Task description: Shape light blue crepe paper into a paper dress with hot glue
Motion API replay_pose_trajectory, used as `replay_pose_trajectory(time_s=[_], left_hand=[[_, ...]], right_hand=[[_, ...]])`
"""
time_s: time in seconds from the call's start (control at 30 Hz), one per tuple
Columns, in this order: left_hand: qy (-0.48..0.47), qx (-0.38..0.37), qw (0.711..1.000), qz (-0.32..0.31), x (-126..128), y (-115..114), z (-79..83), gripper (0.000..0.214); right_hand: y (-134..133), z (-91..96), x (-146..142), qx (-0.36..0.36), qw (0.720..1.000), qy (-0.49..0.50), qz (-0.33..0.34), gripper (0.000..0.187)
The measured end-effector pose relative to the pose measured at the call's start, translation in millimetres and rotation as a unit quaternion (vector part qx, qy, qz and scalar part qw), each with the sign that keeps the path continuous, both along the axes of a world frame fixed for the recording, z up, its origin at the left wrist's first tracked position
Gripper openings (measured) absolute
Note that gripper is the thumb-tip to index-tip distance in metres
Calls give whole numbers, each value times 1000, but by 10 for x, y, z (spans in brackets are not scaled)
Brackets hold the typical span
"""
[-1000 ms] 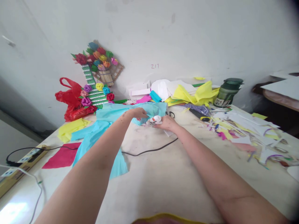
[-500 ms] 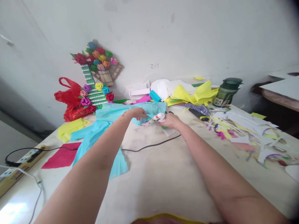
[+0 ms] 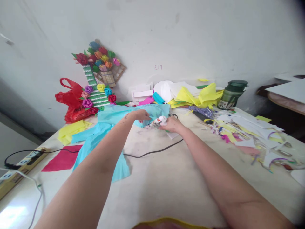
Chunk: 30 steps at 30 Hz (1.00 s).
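Note:
My right hand (image 3: 173, 124) is wrapped round a white glue gun (image 3: 160, 120), whose nozzle end points left, towards my other hand. A black cord (image 3: 152, 151) runs across the table near it. Just left of the glue gun, my left hand (image 3: 142, 116) has its fingers closed in a pinch at the edge of light blue crepe paper (image 3: 114, 112). Its fingertips are small and partly hidden. Dark scissor handles (image 3: 175, 116) show behind my right hand, and a small white piece (image 3: 172, 135) lies beneath it.
Paper flowers (image 3: 101, 60) and a red plastic bag (image 3: 71, 98) are at the back left. A power strip (image 3: 21, 171) and a magenta sheet (image 3: 63, 158) lie left. Yellow paper (image 3: 201, 95), a green bottle (image 3: 232, 95), a utility knife (image 3: 202, 117) and paper scraps (image 3: 247, 133) are to the right.
My right hand and the glue gun have shifted slightly left, closer to my left hand. The cord has moved a little; my left hand stays in nearly the same place.

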<state>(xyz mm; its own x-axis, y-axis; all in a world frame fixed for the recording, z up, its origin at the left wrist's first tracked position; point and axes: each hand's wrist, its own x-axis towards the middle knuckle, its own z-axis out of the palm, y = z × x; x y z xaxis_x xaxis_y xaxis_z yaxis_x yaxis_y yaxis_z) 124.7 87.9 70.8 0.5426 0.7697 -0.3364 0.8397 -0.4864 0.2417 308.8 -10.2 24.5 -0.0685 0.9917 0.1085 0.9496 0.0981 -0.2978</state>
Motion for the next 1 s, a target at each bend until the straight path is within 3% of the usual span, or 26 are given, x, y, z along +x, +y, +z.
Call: replay_pose_trajectory(time_s=[0.53, 1.0], left_hand=[[-29, -22, 999, 3, -43, -27, 20, 32], [-32, -15, 999, 17, -21, -14, 0, 33]], right_hand=[[-1, -114, -274, 32, 999, -4, -6, 52], [5, 24, 0, -11, 999, -40, -33, 60]])
